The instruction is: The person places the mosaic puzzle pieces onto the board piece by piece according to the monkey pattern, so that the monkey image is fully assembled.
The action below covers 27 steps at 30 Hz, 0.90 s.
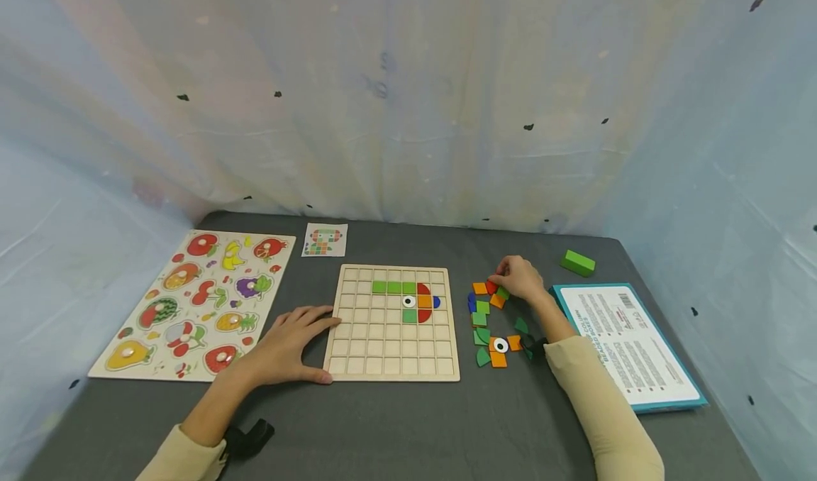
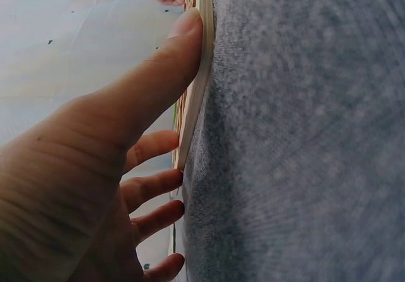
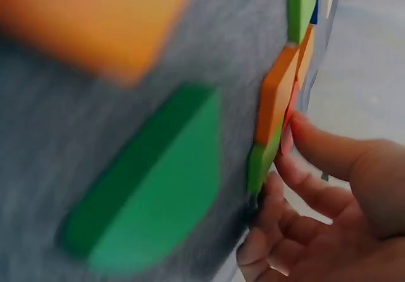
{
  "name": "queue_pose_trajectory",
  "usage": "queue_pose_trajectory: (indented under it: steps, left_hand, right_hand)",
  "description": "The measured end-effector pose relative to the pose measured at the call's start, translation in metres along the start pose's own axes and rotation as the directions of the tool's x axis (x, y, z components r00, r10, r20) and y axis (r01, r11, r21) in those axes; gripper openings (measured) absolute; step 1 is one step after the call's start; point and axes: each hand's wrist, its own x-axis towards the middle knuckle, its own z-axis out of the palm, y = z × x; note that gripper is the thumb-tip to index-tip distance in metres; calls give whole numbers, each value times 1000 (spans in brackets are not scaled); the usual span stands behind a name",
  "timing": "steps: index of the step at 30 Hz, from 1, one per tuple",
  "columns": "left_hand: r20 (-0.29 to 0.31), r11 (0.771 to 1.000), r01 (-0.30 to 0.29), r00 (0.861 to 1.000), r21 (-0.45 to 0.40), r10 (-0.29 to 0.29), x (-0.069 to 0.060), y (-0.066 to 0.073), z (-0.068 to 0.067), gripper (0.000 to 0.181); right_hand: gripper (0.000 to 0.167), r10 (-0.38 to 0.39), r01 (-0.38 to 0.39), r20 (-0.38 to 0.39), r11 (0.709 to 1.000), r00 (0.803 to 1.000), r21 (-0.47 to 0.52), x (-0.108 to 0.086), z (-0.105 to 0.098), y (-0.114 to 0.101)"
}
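Observation:
A wooden grid board (image 1: pixel 367 350) lies flat in the middle. Green squares, red and blue rounded pieces, an orange square and an eye piece (image 1: pixel 409 301) fill some of its upper cells. My left hand (image 1: pixel 290 346) rests at the board's left side, fingers spread, with thumb and forefinger touching its edge; the thumb lies along the rim (image 2: pixel 201 73). Over the loose pieces on the right, my right hand (image 1: pixel 520 279) pinches a red piece (image 3: pixel 289 121) between thumb and forefinger. Beside it are an orange square (image 3: pixel 276 92) and a green piece (image 3: pixel 264 162).
A fruit puzzle board (image 1: pixel 210 318) lies at the left, with a small pattern card (image 1: pixel 325 240) behind the grid board. Several loose pieces (image 1: pixel 498 360) sit right of the grid. A green block (image 1: pixel 578 262) and a blue-edged booklet (image 1: pixel 628 346) are farther right.

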Motion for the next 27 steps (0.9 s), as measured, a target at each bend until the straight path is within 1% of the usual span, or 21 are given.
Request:
queue_pose_trajectory:
  steps: [2, 4, 6, 7, 8, 10, 12, 15, 18, 21, 24, 27]
  left_hand:
    - [5, 1000, 1, 1000, -1, -1, 0, 0, 0, 99]
    - [5, 1000, 4, 1000, 1, -4, 1, 1, 0, 100]
    - [4, 1000, 5, 1000, 1, -5, 1, 1, 0, 100]
    - [3, 1000, 5, 1000, 2, -5, 1, 1, 0, 100]
    - [2, 1000, 5, 1000, 0, -5, 1, 1, 0, 100]
    - [2, 1000, 5, 1000, -1, -5, 1, 1, 0, 100]
    - [2, 1000, 4, 1000, -2, -4, 1, 1, 1, 100]
    - [2, 1000, 3, 1000, -1, -3, 0, 0, 1, 100]
    - [-1, 1000, -1, 1000, -4, 1, 1, 0, 1, 100]
    - [-3, 1000, -2, 1000, -8, 2, 1, -1, 2, 100]
    - [0, 1000, 1, 1000, -10, -1, 1, -1, 2, 100]
    - [0, 1000, 4, 1000, -10, -4, 0, -1, 1, 100]
  right_hand:
    - [19, 5, -5, 1, 1000, 1000, -2, 3, 2, -3]
    - [16, -28, 29, -24, 999, 999, 27, 4, 4, -7]
    - [13, -104, 108, -43, 989, 994, 103, 5, 6, -13]
    - [11, -153, 158, -43, 977, 987, 144, 6, 7, -17]
    - [8, -201, 205, -36, 960, 979, 189, 6, 9, -23]
    - [7, -299, 286, 4, 918, 954, 276, 8, 12, -36]
    - [11, -375, 333, 65, 879, 925, 341, 10, 16, -52]
    - [15, -444, 369, 125, 846, 887, 385, 16, 27, -79]
    - [17, -499, 403, 162, 820, 851, 406, 22, 39, -106]
    - [18, -537, 431, 199, 807, 820, 404, 26, 52, -131]
    - [17, -554, 447, 242, 809, 796, 383, 29, 64, -154]
    - [15, -553, 446, 282, 818, 784, 363, 33, 74, -172]
